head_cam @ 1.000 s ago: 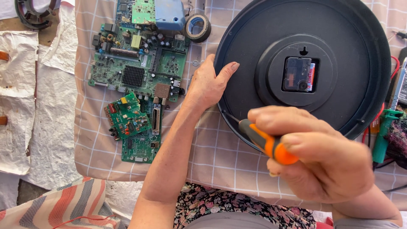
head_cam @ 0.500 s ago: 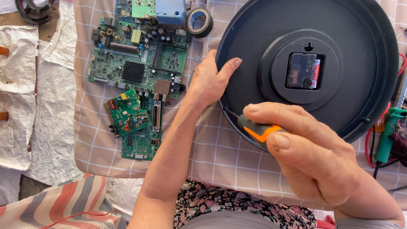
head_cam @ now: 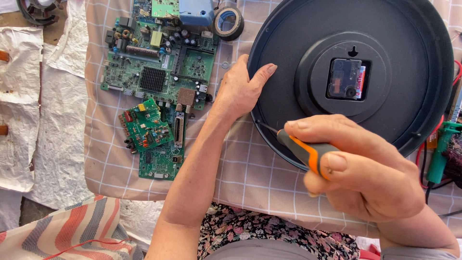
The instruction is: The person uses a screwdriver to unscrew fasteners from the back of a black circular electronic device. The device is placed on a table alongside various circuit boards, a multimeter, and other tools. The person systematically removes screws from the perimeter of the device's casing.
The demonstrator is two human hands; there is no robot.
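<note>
Nearest the camera, at 6 o'clock, a floral garment (head_cam: 269,231) covers the person's lap, with striped fabric (head_cam: 67,226) at 7 o'clock. The right hand (head_cam: 356,168), at 4 o'clock, has its fingers clamped around a screwdriver (head_cam: 303,150) with a grey and orange handle; the shaft points to 10 o'clock and its tip meets the lower left rim of the clock. The left hand (head_cam: 240,91), at centre, rests with fingers together on the clock's left edge, thumb laid on the black back.

The wall clock (head_cam: 308,43) lies face down at 1 to 3 o'clock, round and black, its movement module (head_cam: 346,79) showing in the raised centre. The work surface is a beige checked cloth (head_cam: 250,178). Green circuit boards (head_cam: 154,72) lie on it at 10 to 11 o'clock, well apart from the clock; a roll of tape (head_cam: 228,21) sits at 12 o'clock. A green tool with red leads (head_cam: 440,149) lies at 3 o'clock. White crumpled sheeting (head_cam: 29,110) covers the ground at 9 o'clock.
</note>
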